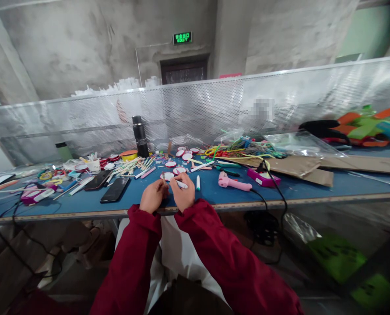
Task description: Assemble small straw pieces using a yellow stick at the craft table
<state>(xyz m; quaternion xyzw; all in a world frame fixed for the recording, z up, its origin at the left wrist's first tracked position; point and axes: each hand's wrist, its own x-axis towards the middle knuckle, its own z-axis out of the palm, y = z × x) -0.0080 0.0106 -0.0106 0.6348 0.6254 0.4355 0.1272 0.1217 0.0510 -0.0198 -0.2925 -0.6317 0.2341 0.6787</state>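
Observation:
My right hand (pixel 184 191) is closed around a white marker (pixel 182 184), which slants between thumb and fingers. Close beside it, my left hand (pixel 153 195) has its fingers curled together at the table's front edge. What they pinch is mostly hidden; a thin brownish tip shows above them. Just behind both hands lie white round discs with red rims (pixel 170 164), several of them spread toward the back. A second white marker (pixel 198 183) with a green end rests on the blue tabletop, right of my right hand.
A pink glue gun (pixel 234 182) and a purple box (pixel 263 177) with black cables are to the right. Phones (pixel 115 190) and wooden sticks (pixel 129 166) lie left. A black thermos (pixel 140 136) stands before the perforated metal screen (pixel 201 105). Tangled coloured cords (pixel 244 148) lie behind.

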